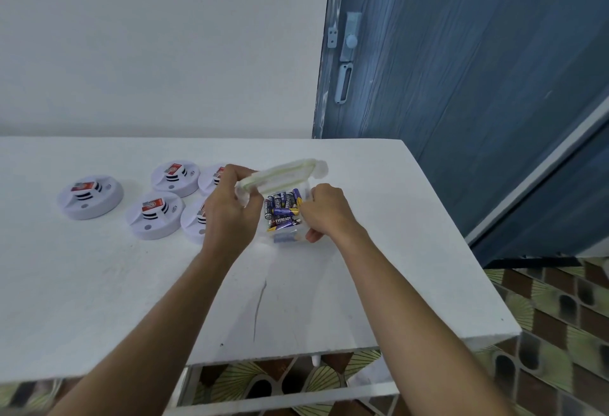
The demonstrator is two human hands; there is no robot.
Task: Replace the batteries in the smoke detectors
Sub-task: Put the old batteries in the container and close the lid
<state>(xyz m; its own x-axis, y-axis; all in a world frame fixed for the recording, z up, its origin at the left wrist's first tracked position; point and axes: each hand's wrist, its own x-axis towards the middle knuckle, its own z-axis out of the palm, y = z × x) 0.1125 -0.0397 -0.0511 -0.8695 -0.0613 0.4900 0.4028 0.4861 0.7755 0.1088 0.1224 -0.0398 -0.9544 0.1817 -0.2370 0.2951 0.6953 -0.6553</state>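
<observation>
A small clear plastic box [286, 238] holding several blue and black batteries [283, 209] stands on the white table [131, 284]. My right hand [324, 211] grips the box's right side. My left hand [232, 204] holds its clear lid [280, 176], with a green seal, tilted up and lifted off the box's left side. Several white round smoke detectors lie to the left, each with a red battery in its middle: one apart at far left [89, 197], two more [155, 215] [175, 178], and others partly hidden behind my left hand.
The table's right edge [461, 237] and near edge drop to a patterned floor [543, 316]. A blue door [461, 69] with a latch stands behind on the right. A white wall backs the table.
</observation>
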